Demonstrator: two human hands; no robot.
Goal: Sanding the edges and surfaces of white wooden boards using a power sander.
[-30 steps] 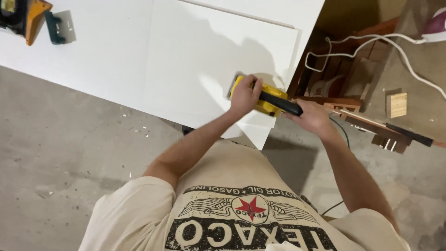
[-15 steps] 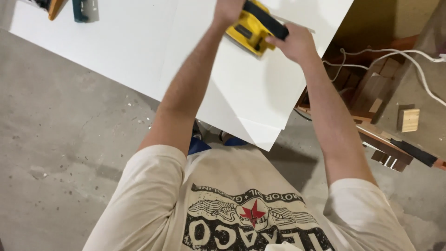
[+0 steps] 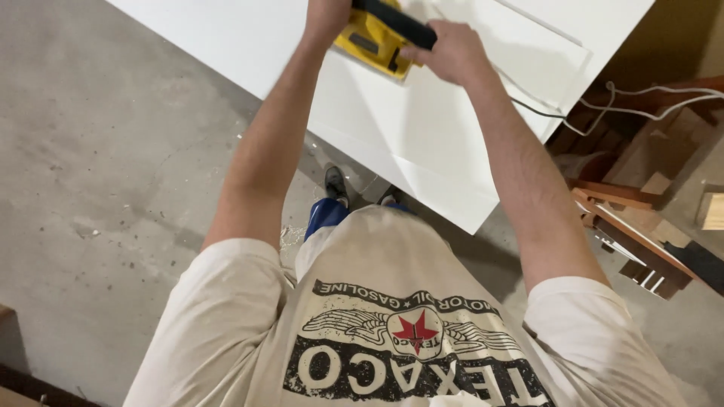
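Both hands closed on the yellow-and-black electric sander (image 3: 381,34), left hand (image 3: 326,15) at its front, right hand (image 3: 445,51) on the black grip, flat on the far white panelled board (image 3: 422,128); best kept level, pressure even, grey cord (image 3: 543,113) clear.

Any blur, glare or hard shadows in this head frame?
Head view: the hands and yellow sander are slightly motion-blurred at the top edge; the white panel is bright but keeps its edges; soft arm shadows fall on it; the floor is sharp.

The frame's top edge crops the left hand (image 3: 326,16) (and the yellow sander (image 3: 375,41)).
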